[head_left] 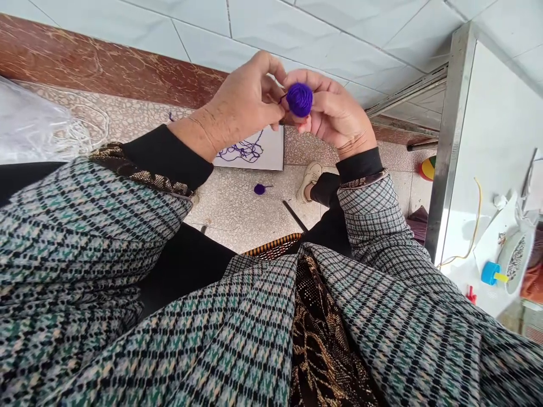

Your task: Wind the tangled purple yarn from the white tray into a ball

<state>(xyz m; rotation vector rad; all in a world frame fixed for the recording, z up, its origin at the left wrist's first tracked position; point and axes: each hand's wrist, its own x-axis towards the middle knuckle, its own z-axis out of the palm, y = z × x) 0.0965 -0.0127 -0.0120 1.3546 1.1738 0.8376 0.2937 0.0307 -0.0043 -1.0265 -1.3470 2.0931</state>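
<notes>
A small ball of purple yarn (300,99) is held up in front of me, with the fingers of my right hand (337,113) closed on it. Just left of the ball, my left hand (246,102) pinches the strand of purple yarn (282,98) that runs to it. Beneath my hands, loose tangled purple yarn (244,151) lies on a white board (271,158) on the floor, partly hidden by my left hand and wrist. A second, smaller purple ball (259,189) rests on the floor with a short tail of yarn.
At right stands a white table (475,169) with a metal edge, bearing a blue cap-like piece (491,273) and a yellow cord (478,220). A plastic bag (29,124) lies at left. A dark stick (294,216) is on the floor near my shoe (309,180). A tiled wall rises ahead.
</notes>
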